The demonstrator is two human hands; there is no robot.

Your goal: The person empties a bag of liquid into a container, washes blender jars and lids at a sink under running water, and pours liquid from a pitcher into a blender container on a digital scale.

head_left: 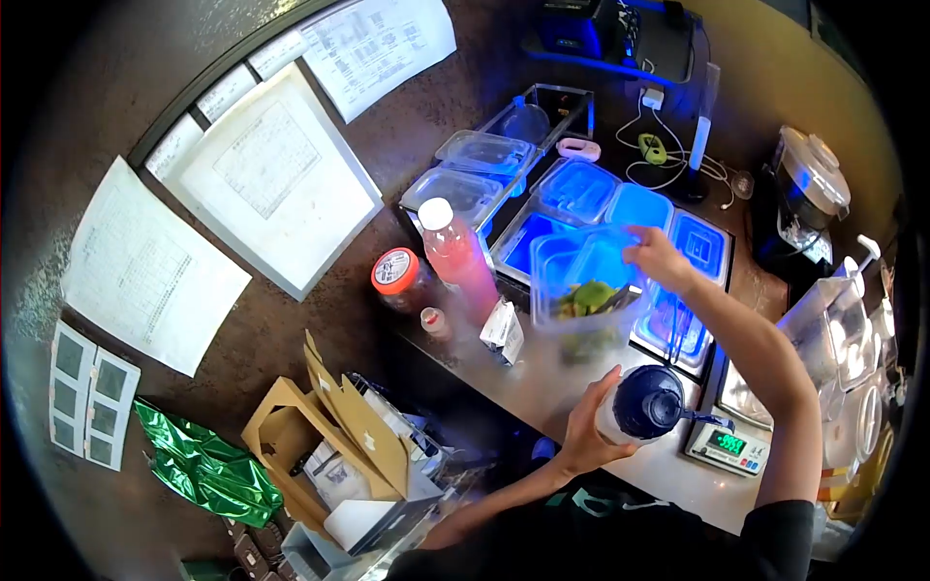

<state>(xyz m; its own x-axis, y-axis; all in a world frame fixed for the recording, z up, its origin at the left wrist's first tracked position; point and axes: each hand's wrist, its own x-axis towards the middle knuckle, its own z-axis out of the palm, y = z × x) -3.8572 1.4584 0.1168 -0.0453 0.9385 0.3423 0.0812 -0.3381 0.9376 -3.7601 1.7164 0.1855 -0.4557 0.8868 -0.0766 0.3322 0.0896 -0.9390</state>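
My left hand (586,438) is wrapped around a pale bottle with a dark blue lid (649,402), held over the counter's front edge. My right hand (661,259) reaches past it, fingers closed at the upper right rim of a clear plastic tub (562,276). The tub is tilted, and its open side shows green pieces (593,298), perhaps cut limes, with a dark-handled utensil lying among them. Close to the bottle, a small digital scale (727,445) shows lit green digits that I cannot read for certain.
Blue-lit lidded tubs (579,189) sit in a recess behind. To the left stand a pink bottle (460,257), a red-lidded jar (395,271) and a small carton (502,332). An open cardboard box (281,436) is lower left; clear dispensers (838,329) line the right.
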